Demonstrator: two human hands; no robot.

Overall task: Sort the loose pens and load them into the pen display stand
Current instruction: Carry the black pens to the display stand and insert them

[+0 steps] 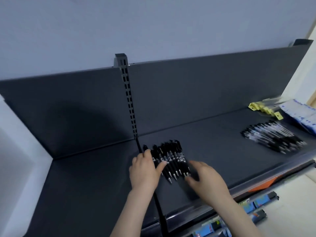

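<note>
Several black pens (171, 159) lie side by side in a row on the dark shelf (95, 182), silver tips pointing toward me. My left hand (145, 170) rests on the left end of the row, thumb stretched across the barrels and fingers over the far side. My right hand (205, 178) lies at the right end of the row, its fingers against the pens near their tips. A second heap of black and clear pens (275, 138) sits further right on the same shelf. No pen display stand is in view.
A slotted upright post (127, 93) splits the dark back panel. Yellow-tagged packets (264, 108) and blue-white packs (302, 115) lie at the far right. Below the shelf's front edge (239, 190) hang blue packaged goods (253, 207).
</note>
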